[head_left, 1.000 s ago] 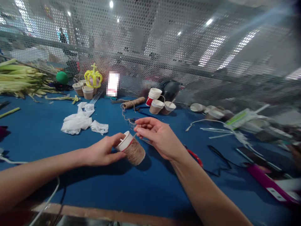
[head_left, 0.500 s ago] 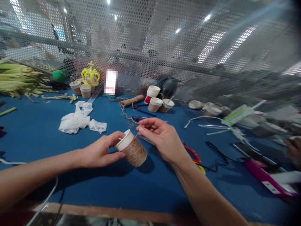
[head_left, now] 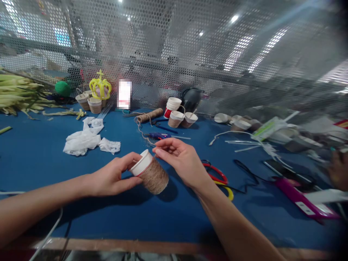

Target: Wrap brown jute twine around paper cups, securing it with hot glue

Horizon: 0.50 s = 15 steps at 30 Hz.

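My left hand (head_left: pixel 118 177) grips a paper cup (head_left: pixel 154 175) by its white rim, fingers inside and thumb outside. The cup is tilted, its rim toward the upper left, and brown twine covers its side below a thin red line. My right hand (head_left: pixel 179 156) is closed in a pinch on the twine (head_left: pixel 154 156) near the upper edge of the wrapped part. The twine runs back past a blue glue gun (head_left: pixel 159 136) to a twine roll (head_left: pixel 149 115). Scissors (head_left: pixel 217 174) with red and yellow handles lie partly hidden beside my right wrist.
Crumpled white cloth (head_left: pixel 81 140) lies left of centre. Several twine-wrapped cups (head_left: pixel 176 119) stand along the back by a perforated metal screen (head_left: pixel 152 54). A purple power strip (head_left: pixel 296 199) and cords lie at right. Another person's hand (head_left: pixel 338 168) is at the right edge.
My right hand has drawn slightly closer to the cup with the twine, uncovering more of the glue gun and scissors. The whole view has shifted a little; my left hand keeps its hold.
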Each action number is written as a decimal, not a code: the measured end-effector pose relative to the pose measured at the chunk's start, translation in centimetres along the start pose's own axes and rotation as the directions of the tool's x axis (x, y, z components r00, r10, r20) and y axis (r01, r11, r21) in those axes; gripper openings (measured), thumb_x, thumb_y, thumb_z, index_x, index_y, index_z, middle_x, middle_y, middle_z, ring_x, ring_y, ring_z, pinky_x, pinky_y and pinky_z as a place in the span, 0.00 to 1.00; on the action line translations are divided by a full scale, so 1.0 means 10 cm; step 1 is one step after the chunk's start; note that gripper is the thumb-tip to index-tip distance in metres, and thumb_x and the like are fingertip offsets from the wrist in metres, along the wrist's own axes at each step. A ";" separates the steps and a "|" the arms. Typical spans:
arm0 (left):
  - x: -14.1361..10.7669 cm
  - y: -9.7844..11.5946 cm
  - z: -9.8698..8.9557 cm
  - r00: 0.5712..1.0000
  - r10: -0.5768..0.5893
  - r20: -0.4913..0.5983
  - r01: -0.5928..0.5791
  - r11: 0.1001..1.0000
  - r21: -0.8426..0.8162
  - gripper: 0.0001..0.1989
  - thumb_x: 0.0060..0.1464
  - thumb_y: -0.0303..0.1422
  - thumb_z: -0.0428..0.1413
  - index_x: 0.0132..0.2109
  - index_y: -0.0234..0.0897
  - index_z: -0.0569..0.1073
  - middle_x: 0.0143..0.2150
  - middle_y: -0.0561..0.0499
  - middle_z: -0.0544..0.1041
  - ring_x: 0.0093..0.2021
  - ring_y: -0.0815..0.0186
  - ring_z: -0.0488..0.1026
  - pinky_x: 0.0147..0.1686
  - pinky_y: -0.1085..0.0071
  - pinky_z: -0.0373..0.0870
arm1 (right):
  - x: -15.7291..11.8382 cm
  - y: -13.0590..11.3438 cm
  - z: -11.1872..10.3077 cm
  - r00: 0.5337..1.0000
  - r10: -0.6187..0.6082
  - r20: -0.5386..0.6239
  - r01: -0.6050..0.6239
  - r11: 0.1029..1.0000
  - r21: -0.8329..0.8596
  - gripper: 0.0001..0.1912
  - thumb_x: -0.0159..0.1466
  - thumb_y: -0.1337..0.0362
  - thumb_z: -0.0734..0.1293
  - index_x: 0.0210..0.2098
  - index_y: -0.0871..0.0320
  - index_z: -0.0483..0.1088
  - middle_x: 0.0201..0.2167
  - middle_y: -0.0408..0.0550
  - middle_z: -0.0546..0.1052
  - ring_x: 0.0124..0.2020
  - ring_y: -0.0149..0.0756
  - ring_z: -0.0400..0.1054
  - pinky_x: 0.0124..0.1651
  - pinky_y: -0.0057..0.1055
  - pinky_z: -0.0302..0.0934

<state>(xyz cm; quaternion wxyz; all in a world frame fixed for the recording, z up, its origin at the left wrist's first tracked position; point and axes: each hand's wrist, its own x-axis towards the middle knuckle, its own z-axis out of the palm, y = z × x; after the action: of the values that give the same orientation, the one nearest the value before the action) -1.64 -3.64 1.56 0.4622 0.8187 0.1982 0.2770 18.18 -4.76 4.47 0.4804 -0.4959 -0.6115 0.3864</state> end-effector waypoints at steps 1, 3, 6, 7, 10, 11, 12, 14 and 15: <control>0.00 0.00 0.00 1.000 0.002 0.002 -0.002 1.000 0.006 0.12 0.54 0.29 0.50 0.46 0.33 0.60 0.38 0.48 0.70 0.38 0.66 0.68 0.40 0.70 0.67 | 0.00 0.00 0.00 1.000 0.002 0.001 -0.002 1.000 -0.010 0.08 0.52 0.65 0.68 0.31 0.60 0.69 0.27 0.43 0.74 0.30 0.28 0.68 0.37 0.29 0.65; -0.01 0.00 0.00 1.000 0.003 0.008 -0.004 1.000 0.018 0.12 0.54 0.29 0.50 0.46 0.33 0.59 0.38 0.48 0.70 0.38 0.66 0.68 0.40 0.70 0.67 | -0.01 -0.01 0.00 1.000 0.008 0.001 -0.008 0.999 -0.039 0.07 0.52 0.65 0.68 0.31 0.60 0.69 0.27 0.43 0.74 0.30 0.28 0.68 0.37 0.28 0.65; -0.01 -0.01 0.00 1.000 0.012 0.015 -0.012 0.999 0.030 0.12 0.54 0.29 0.49 0.46 0.33 0.59 0.38 0.47 0.70 0.38 0.66 0.69 0.40 0.70 0.67 | -0.02 -0.03 0.01 1.000 0.003 -0.008 -0.003 0.996 -0.085 0.07 0.53 0.66 0.68 0.31 0.60 0.70 0.27 0.43 0.74 0.28 0.27 0.68 0.36 0.28 0.65; -0.02 -0.01 0.00 1.000 0.016 0.015 -0.016 0.999 0.033 0.12 0.54 0.29 0.49 0.46 0.33 0.59 0.38 0.47 0.70 0.38 0.66 0.69 0.40 0.70 0.67 | -0.02 -0.03 0.01 1.000 -0.003 -0.010 0.002 0.995 -0.096 0.06 0.53 0.66 0.68 0.31 0.60 0.70 0.26 0.43 0.74 0.28 0.27 0.68 0.35 0.28 0.65; -0.02 -0.01 0.00 1.000 0.028 0.008 -0.028 0.998 0.051 0.12 0.54 0.28 0.49 0.46 0.32 0.60 0.37 0.47 0.70 0.38 0.66 0.69 0.40 0.71 0.67 | -0.03 -0.02 0.01 1.000 -0.024 -0.012 0.022 0.993 -0.117 0.06 0.53 0.66 0.67 0.31 0.60 0.69 0.26 0.42 0.74 0.28 0.28 0.68 0.34 0.28 0.65; -0.02 0.00 0.00 1.000 0.030 0.006 -0.030 0.998 0.057 0.12 0.54 0.29 0.49 0.46 0.33 0.60 0.37 0.47 0.70 0.38 0.66 0.69 0.40 0.71 0.67 | -0.04 -0.02 0.02 0.999 -0.032 -0.013 0.030 0.992 -0.125 0.06 0.53 0.66 0.67 0.31 0.60 0.69 0.26 0.42 0.74 0.28 0.28 0.68 0.34 0.28 0.65; -0.02 0.00 0.00 1.000 0.031 0.004 -0.031 0.998 0.061 0.12 0.54 0.29 0.49 0.46 0.33 0.60 0.38 0.47 0.70 0.38 0.67 0.69 0.39 0.71 0.67 | -0.04 -0.01 0.02 0.999 -0.039 -0.014 0.037 0.990 -0.135 0.06 0.53 0.66 0.67 0.31 0.59 0.69 0.26 0.42 0.74 0.28 0.29 0.68 0.34 0.28 0.65; -0.03 0.00 0.00 1.000 0.029 0.006 -0.029 0.998 0.064 0.12 0.54 0.29 0.49 0.46 0.33 0.60 0.38 0.47 0.70 0.38 0.67 0.69 0.39 0.71 0.67 | -0.04 0.01 0.02 0.998 -0.054 -0.013 0.051 0.986 -0.159 0.06 0.54 0.65 0.67 0.31 0.59 0.69 0.26 0.43 0.74 0.28 0.30 0.69 0.34 0.29 0.65; -0.03 0.00 0.00 1.000 0.027 0.007 -0.028 0.998 0.062 0.12 0.54 0.29 0.49 0.46 0.33 0.60 0.38 0.47 0.70 0.38 0.67 0.69 0.39 0.71 0.67 | -0.05 0.02 0.02 0.998 -0.061 -0.009 0.058 0.983 -0.172 0.06 0.54 0.65 0.66 0.31 0.59 0.69 0.27 0.44 0.75 0.29 0.30 0.69 0.35 0.30 0.65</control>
<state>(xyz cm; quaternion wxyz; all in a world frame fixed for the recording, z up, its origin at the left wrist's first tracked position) -1.87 -3.88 1.46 0.4334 0.8362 0.1939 0.2744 18.05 -5.16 4.17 0.4516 -0.5199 -0.6535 0.3142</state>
